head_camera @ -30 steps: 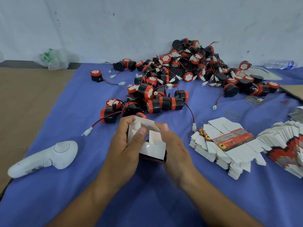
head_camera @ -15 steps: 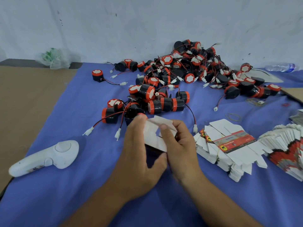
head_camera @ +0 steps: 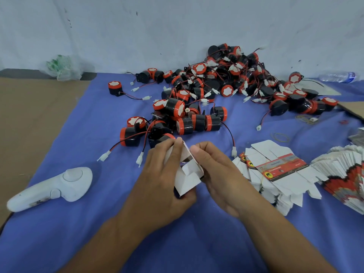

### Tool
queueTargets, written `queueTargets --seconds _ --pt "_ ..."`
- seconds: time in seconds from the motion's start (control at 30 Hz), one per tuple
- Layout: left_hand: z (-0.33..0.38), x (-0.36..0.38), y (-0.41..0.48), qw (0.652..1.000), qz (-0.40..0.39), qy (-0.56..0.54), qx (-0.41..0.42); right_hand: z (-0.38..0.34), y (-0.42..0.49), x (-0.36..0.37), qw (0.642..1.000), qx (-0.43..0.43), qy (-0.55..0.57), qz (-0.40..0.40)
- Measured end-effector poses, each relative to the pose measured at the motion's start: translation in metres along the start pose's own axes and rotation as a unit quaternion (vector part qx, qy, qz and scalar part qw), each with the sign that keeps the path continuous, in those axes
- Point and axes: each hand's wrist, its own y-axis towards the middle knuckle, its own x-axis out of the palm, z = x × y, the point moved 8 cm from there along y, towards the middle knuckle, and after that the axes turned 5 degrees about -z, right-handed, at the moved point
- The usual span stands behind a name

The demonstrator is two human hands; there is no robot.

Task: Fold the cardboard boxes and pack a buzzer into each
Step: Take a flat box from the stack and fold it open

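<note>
Carton [head_camera: 187,179] half-folded, just in front of the buzzer pile [head_camera: 226,85]: my left hand [head_camera: 157,186] steadies its body in a curled grip; my right hand [head_camera: 218,178] pinches the top flap [head_camera: 186,153], presumably for tucking.

a packing workshop: heaped buzzers [head_camera: 216,83], stacked flat cartons [head_camera: 275,174].

At frame centre I see my left hand [head_camera: 163,186] gripping a half-folded white cardboard box [head_camera: 187,179] while my right hand [head_camera: 218,178] pinches its upper flap. A heap of red-and-black buzzers [head_camera: 216,85] fills the upper middle and right. Flat box blanks [head_camera: 275,174] lie stacked at right, and a white controller [head_camera: 55,188] lies lower left on the blue-covered desk [head_camera: 78,233].
</note>
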Motion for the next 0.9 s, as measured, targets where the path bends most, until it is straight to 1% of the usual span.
queueTargets --seconds 0.07,0.2,0.27,0.37,0.43,0.57,0.7,0.9 --pt "0.003 -0.002 0.001 1.0 0.004 0.02 0.011 -0.003 -0.002 -0.002 1.0 -0.007 0.003 -0.023" --pt "0.004 -0.003 0.002 0.998 0.007 0.062 0.026 -0.007 -0.005 0.002 0.998 -0.003 -0.047 -0.041" --pt "0.001 -0.003 0.001 0.999 0.006 0.036 0.021 -0.006 -0.005 0.005 0.996 -0.006 -0.078 -0.041" --pt "-0.007 -0.006 0.0 0.997 0.012 -0.071 -0.023 -0.008 -0.006 0.008 0.992 -0.035 -0.119 -0.033" --pt "-0.009 -0.009 -0.001 0.994 0.025 -0.104 -0.029 -0.011 -0.008 0.01 0.986 -0.061 -0.155 -0.027" --pt "-0.007 -0.012 0.0 0.991 0.053 -0.122 -0.014 -0.01 -0.009 0.011 0.98 -0.082 -0.18 -0.015" --pt "-0.006 -0.014 0.0 0.987 0.071 -0.14 -0.014 -0.005 -0.009 0.013 0.979 -0.082 -0.186 -0.005" --pt "-0.004 -0.017 0.001 0.988 0.086 -0.128 -0.002 -0.003 -0.008 0.016 0.98 -0.094 -0.177 0.011"
